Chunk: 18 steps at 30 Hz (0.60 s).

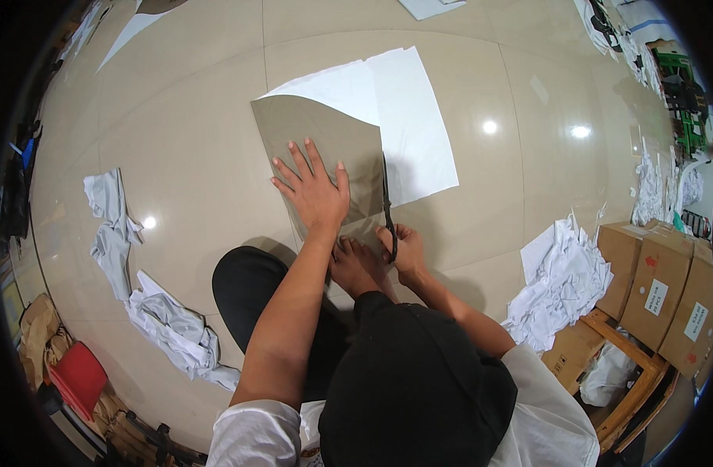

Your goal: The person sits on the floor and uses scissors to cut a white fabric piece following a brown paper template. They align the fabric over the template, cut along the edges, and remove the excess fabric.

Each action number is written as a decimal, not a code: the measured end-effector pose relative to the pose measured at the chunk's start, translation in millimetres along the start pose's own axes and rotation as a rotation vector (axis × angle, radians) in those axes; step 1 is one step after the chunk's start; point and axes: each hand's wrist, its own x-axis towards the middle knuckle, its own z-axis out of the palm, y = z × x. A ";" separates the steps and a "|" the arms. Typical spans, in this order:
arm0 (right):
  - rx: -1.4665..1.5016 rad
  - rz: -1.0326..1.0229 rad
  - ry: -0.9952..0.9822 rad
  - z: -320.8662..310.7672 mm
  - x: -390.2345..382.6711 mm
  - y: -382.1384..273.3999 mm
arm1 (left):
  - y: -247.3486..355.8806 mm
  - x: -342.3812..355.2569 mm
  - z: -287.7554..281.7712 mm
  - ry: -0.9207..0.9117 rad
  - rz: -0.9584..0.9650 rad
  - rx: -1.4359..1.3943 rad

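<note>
A taupe sheet (294, 128) with a curved upper edge lies on the tiled floor, overlapping a white sheet of cloth or paper (420, 128) that shows beyond its top and right side. My left hand (317, 194) rests flat on the taupe sheet with fingers spread. Scissors with dark blades (387, 187) are gripped in my right hand (407, 251). Their blades point away from me along the taupe sheet's right edge, over the white one. How far the blades are apart is hard to see. My bare foot (358, 265) is between my forearms at the near edge.
Crumpled white cloth (562, 284) is heaped at the right, beside cardboard boxes (644, 284) and a wooden frame (625, 389). Pale grey and white scraps (111, 233) lie at the left. A red object (80, 377) stands at the lower left. My bent knee (247, 292) is left of my left forearm.
</note>
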 end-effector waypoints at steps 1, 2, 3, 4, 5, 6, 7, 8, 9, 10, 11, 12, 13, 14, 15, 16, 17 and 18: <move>0.007 0.002 -0.003 -0.2 1.3 -0.4 | 0.3 0.1 0.0 -0.001 0.000 0.001; 0.014 0.005 -0.008 0.5 1.7 -2.0 | 0.2 0.0 -0.1 -0.002 -0.002 0.000; 0.021 0.007 -0.012 1.2 1.9 -3.6 | 0.1 -0.1 -0.3 -0.002 -0.003 -0.002; 0.021 0.002 -0.014 1.9 2.1 -4.7 | -0.1 -0.1 -0.3 -0.003 -0.004 -0.003; 0.021 -0.003 -0.015 2.2 2.4 -5.3 | -0.3 -0.1 -0.3 0.000 -0.003 0.000; 0.021 -0.007 -0.017 2.7 2.7 -5.8 | -0.5 0.0 -0.2 0.004 -0.001 0.003; 0.019 -0.005 -0.013 3.4 3.0 -6.2 | -0.9 0.1 -0.1 0.007 0.000 0.006; 0.018 -0.002 -0.008 3.5 3.6 -5.6 | -0.6 0.1 -0.1 -0.003 -0.003 0.008; 0.016 0.000 -0.003 3.7 4.1 -5.1 | -0.4 -0.1 -0.2 -0.013 -0.007 0.010; 0.014 -0.009 0.002 3.4 5.5 -2.9 | -0.2 -0.1 -0.2 -0.024 -0.010 0.013; 0.012 -0.017 0.005 3.9 6.9 -0.6 | -0.3 0.0 -0.2 -0.026 -0.012 0.013; 0.010 -0.026 0.008 3.8 8.1 1.7 | -0.2 0.1 -0.1 -0.028 -0.013 0.013; 0.014 -0.028 0.008 3.2 8.9 3.8 | -0.2 0.3 0.0 -0.030 -0.014 0.013; 0.018 -0.030 0.008 3.2 8.8 4.3 | -0.1 0.2 -0.4 -0.036 -0.016 0.015; 0.023 -0.032 0.008 3.2 8.9 4.6 | 0.0 0.1 -0.8 -0.042 -0.018 0.016; 0.019 -0.036 0.006 3.3 9.3 4.8 | 0.3 0.2 -1.2 -0.047 -0.020 0.018; 0.016 -0.040 0.004 3.1 9.7 5.4 | 0.3 0.2 -1.1 -0.045 -0.019 0.018; 0.012 -0.044 0.003 2.8 10.1 5.9 | 0.4 0.2 -0.9 -0.042 -0.018 0.018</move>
